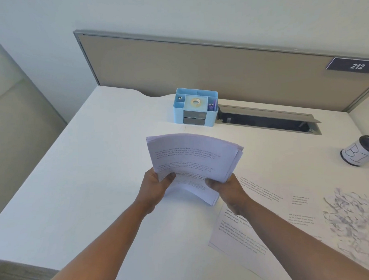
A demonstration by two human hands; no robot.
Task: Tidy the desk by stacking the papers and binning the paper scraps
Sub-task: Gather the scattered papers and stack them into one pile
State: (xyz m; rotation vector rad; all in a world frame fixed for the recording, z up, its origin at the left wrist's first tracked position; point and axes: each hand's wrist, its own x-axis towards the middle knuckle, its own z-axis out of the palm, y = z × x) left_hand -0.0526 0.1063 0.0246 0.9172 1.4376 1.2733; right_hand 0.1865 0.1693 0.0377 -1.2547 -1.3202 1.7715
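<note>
A sheaf of printed papers [190, 158] is held up above the middle of the white desk [86, 164], bowed and fanned at its right edge. My left hand [156, 187] grips its lower left corner, thumb on top. My right hand [227, 187] grips the lower right corner the same way. More printed sheets [266, 220] lie flat on the desk under and right of my right arm. A heap of crumpled paper scraps [353, 217] sits at the right edge. A small round bin [359, 151] with a handwritten paper label stands at the far right.
A light blue desk organiser [196, 108] with a tape roll stands at the back centre. An open cable tray slot [266, 120] runs along the back right. A beige partition [198, 68] with a "212" plate closes off the back.
</note>
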